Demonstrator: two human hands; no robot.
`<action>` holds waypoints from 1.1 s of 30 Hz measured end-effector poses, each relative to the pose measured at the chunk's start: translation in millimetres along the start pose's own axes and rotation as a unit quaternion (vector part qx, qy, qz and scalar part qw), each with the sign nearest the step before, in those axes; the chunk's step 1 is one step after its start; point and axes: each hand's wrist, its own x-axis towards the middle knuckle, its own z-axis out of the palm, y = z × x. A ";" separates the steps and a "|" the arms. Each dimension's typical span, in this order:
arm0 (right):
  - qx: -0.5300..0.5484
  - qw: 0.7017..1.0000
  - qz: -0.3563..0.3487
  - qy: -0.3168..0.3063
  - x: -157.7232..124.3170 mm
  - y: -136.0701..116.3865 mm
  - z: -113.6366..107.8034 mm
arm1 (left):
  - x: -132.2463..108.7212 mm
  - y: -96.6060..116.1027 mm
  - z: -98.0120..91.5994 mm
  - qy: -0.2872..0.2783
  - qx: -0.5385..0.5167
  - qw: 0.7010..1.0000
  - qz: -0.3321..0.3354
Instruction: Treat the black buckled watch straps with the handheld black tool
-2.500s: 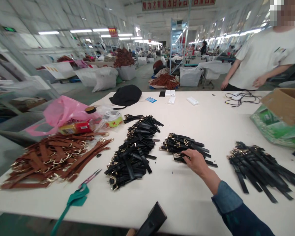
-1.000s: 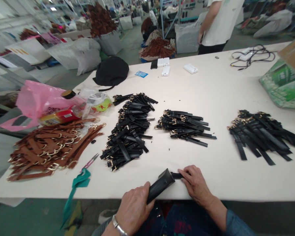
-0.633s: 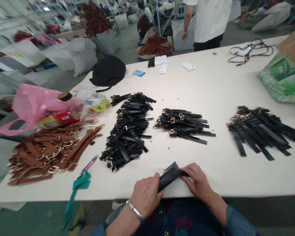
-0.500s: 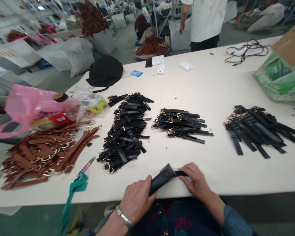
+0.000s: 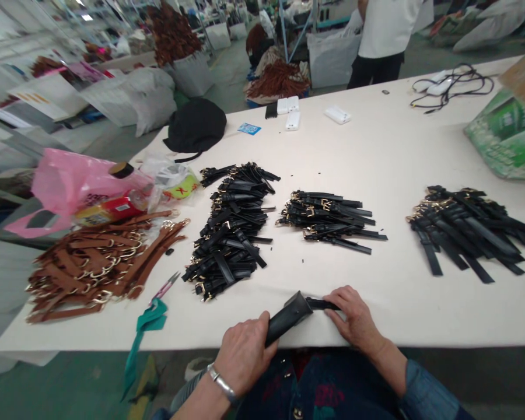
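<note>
L grip [image 5: 245,353] is closed round a blk tube-like piece [image 5: 286,321], just above the tabletop's [image 5: 398,151] near edge. R grip [image 5: 354,318] pinches a thin blk strap [image 5: 320,304] btwn thumb & fingers, strap's other end at the tube's mouth; can't tell if it goes inside. Beyond the hands: tall blk strap pile [image 5: 230,233] L of ctr, small blk strap pile [image 5: 332,219] mid, wide blk strap pile [image 5: 468,224] twd R edge. Brown straps [image 5: 96,262] nr L edge, snips [image 5: 168,284] w/ teal cloth [image 5: 154,317] hanging over near edge. Blk cap [image 5: 196,125] by far L corner.
</note>
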 end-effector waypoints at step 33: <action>-0.032 0.999 -0.001 -0.022 -0.3 2.4 0.3 | 8.2 -11.2 18.9 0.060 -0.073 0.995 -0.026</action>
